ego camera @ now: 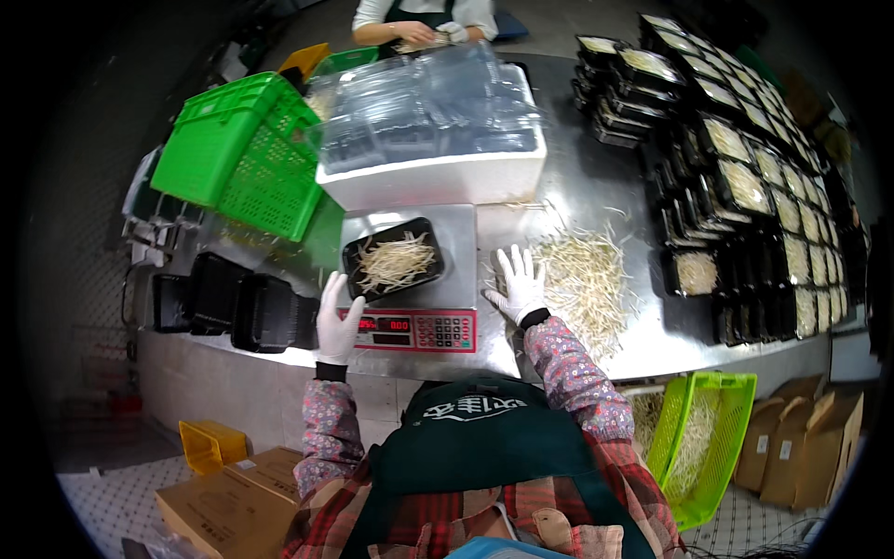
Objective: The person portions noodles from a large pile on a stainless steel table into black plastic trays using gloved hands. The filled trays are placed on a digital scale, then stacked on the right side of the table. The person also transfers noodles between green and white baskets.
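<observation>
A black plastic tray (354, 276) with bean sprouts (397, 260) in it rests at a tilt on the steel pan (459, 276) of a digital scale. My left hand (337, 318), in a white glove, is beside the tray's lower left corner, over the left end of the scale's red keypad panel (447, 330). Its fingers are apart and it holds nothing. To the right of the scale, my gloved right hand (520, 283) is spread at the left edge of a loose heap of bean sprouts (587, 279). Nothing shows in its grasp.
Behind the scale stands a white foam box (433, 183) with clear plastic lids (398, 105). A green crate (209, 154) leans at left, above empty black trays (262, 311). Stacked filled packs (740, 189) line the right side. Across the steel table, a person's hands (433, 33) hold sprouts.
</observation>
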Motion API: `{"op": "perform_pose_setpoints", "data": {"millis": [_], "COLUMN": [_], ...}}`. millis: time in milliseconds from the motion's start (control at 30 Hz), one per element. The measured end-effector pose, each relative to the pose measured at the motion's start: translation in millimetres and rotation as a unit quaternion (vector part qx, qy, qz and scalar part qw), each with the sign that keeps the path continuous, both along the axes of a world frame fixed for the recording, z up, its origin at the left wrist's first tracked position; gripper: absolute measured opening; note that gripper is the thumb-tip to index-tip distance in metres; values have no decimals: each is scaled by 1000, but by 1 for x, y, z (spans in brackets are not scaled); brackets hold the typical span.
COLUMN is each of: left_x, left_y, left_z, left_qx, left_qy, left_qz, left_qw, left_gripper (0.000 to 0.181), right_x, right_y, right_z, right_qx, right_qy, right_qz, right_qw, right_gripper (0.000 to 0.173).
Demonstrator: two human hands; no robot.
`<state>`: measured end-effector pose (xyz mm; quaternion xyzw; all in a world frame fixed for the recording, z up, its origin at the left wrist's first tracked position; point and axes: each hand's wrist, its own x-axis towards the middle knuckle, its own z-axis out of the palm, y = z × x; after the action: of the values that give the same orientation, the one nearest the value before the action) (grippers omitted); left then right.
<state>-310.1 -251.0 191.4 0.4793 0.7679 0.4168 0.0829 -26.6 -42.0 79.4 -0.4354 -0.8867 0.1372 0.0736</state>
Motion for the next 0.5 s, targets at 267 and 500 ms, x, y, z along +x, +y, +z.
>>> {"op": "perform_pose_setpoints", "data": {"millis": [267, 500], "left_x": [-54, -44], "left_y": [-63, 36], "left_z": [-1, -5], "left_qx": [24, -73], "left_qy": [17, 262], "left_qz": [97, -3], "left_qw": [995, 962], "left_gripper": [46, 70], "right_x": [73, 95], "right_y": [20, -3], "right_z": [-40, -16], "right_qx": [95, 168], "right_qy": [-87, 74], "right_qz": [18, -150], "right_qw": [992, 971], "right_gripper": [62, 53]}}
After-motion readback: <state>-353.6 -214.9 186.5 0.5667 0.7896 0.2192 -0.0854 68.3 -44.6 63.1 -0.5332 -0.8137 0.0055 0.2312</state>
